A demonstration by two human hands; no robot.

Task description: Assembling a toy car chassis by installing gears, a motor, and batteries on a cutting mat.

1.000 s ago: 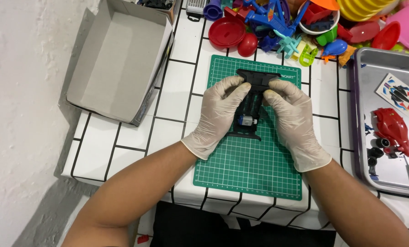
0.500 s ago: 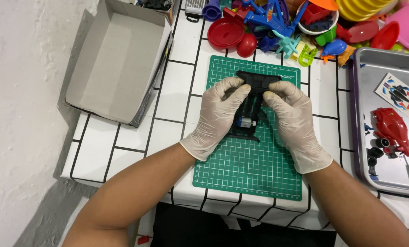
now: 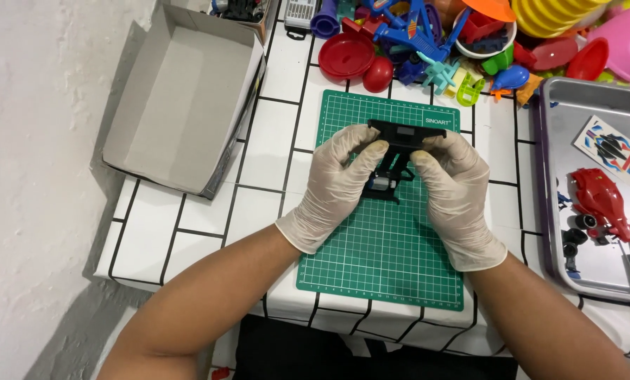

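Black toy chassis (image 3: 394, 151) gripped by left hand (image 3: 336, 184) and right hand (image 3: 454, 190); toy pile (image 3: 427, 42) behind.

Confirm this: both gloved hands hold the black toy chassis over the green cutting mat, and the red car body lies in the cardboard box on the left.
Not quite. The left hand and right hand do hold the black chassis over the green mat, but the red car body lies in the metal tray on the right, not in the cardboard box. The head view shows this.

Open grey cardboard box (image 3: 181, 105) left; pile of colourful plastic toys (image 3: 427, 42) behind; metal tray (image 3: 561, 105) right holding red toy car body (image 3: 600, 200)
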